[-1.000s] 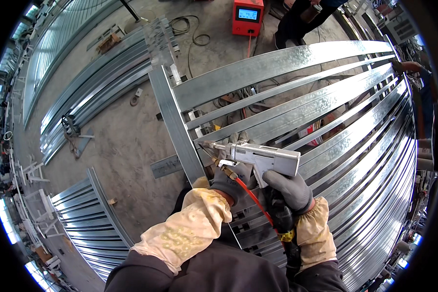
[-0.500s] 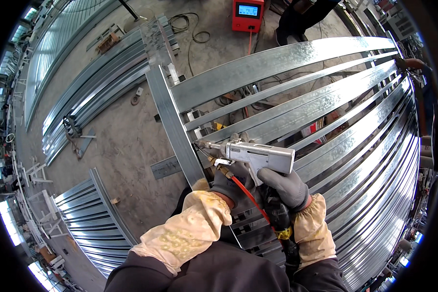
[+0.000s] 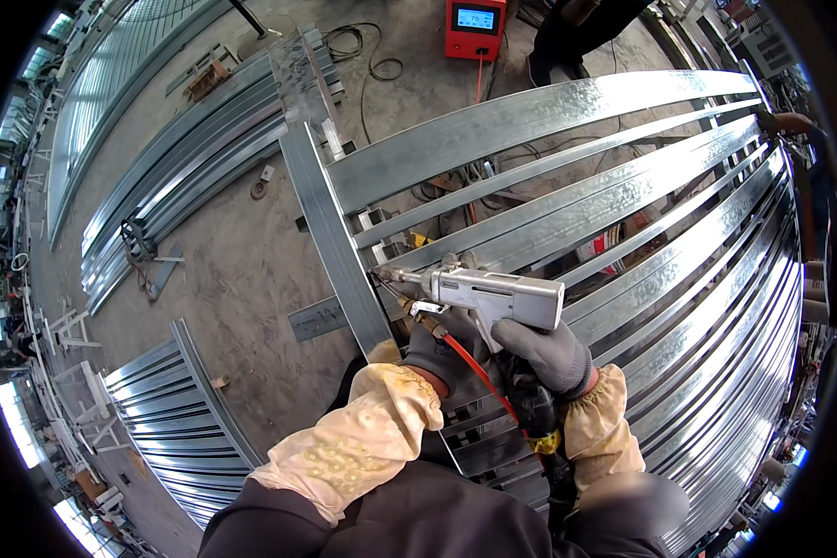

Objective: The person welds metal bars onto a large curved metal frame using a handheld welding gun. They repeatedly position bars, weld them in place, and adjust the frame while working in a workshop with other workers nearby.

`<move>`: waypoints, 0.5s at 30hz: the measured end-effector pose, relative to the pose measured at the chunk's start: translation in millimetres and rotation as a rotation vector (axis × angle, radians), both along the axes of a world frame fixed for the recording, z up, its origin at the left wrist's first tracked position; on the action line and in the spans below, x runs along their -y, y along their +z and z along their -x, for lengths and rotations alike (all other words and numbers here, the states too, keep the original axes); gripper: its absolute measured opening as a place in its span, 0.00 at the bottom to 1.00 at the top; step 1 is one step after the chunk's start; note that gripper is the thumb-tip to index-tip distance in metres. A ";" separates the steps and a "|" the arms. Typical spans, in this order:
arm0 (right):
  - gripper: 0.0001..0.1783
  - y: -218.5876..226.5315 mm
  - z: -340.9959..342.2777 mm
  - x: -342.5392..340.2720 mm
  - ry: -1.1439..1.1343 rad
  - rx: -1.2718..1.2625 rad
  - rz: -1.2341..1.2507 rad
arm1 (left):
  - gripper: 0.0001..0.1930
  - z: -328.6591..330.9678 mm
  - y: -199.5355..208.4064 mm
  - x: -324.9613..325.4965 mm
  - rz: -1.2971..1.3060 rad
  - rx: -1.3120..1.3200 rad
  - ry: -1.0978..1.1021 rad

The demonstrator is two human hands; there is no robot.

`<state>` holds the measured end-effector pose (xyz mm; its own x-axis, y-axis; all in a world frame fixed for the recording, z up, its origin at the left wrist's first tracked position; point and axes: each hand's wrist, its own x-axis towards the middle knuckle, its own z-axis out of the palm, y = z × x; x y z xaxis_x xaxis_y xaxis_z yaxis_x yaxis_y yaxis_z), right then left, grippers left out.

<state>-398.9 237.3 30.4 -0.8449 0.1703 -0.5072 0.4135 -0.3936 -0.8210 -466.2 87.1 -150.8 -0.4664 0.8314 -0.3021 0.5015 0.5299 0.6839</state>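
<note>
A silver handheld welding gun [image 3: 500,296] lies across the middle, its nozzle pointing left to where slats of a galvanized metal frame meet the end bar [image 3: 330,228]. Gripping its handle from the right is my grey-gloved right hand [image 3: 551,357]. My left hand [image 3: 430,357], gloved too, is partly hidden beneath the gun; its fingertips show on the gun's far side, closed around the front part. A red hose [image 3: 479,370] with a brass fitting and a black-wrapped cable [image 3: 534,409] run back from the gun toward me. Pale protective sleeves cover both forearms.
Long metal slats [image 3: 660,260] fill the right side, with gaps between them. A red machine with a screen [image 3: 474,35] stands on the floor beyond. Stacked profiles [image 3: 186,167] and another slatted panel [image 3: 172,409] lie left. Another person's dark-clad legs [image 3: 572,37] show at the top.
</note>
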 end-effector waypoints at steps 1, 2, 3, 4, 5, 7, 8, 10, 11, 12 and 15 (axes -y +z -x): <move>0.20 0.4 0.9 0.9 0.006 -0.011 0.001 | 0.23 -0.2 -4.3 0.9 -0.083 0.172 0.093; 0.20 -0.6 0.4 0.4 0.004 -0.017 0.000 | 0.23 1.2 2.1 -0.9 -0.039 0.005 0.024; 0.20 -1.2 0.0 -0.2 0.003 -0.023 0.000 | 0.23 2.2 9.1 -1.6 0.005 -0.163 -0.046; 0.20 -1.1 -0.2 -0.8 0.001 -0.029 -0.006 | 0.23 3.3 16.9 -2.6 0.049 -0.331 -0.116; 0.20 -1.1 0.3 -0.7 0.004 -0.036 -0.010 | 0.23 4.3 23.0 -2.4 0.031 -0.335 -0.119; 0.20 -1.5 0.4 -0.8 0.013 -0.036 -0.017 | 0.23 6.3 35.7 -2.8 -0.006 -0.344 -0.127; 0.20 -0.9 0.5 -0.8 0.022 -0.030 -0.020 | 0.23 8.8 46.7 -4.3 0.040 -0.291 -0.149; 0.20 0.3 0.6 -0.6 0.033 -0.020 -0.024 | 0.23 5.0 32.1 -1.8 0.132 -0.253 -0.159; 0.20 0.4 0.4 -0.8 0.036 -0.015 -0.025 | 0.23 5.8 32.7 -3.0 0.178 -0.234 -0.164; 0.20 0.5 0.3 -1.0 0.038 -0.009 -0.025 | 0.23 6.2 34.6 -3.1 0.178 -0.231 -0.150; 0.19 -0.8 -0.2 -2.0 0.054 -0.011 -0.034 | 0.24 9.1 49.5 -5.7 0.160 -0.263 -0.108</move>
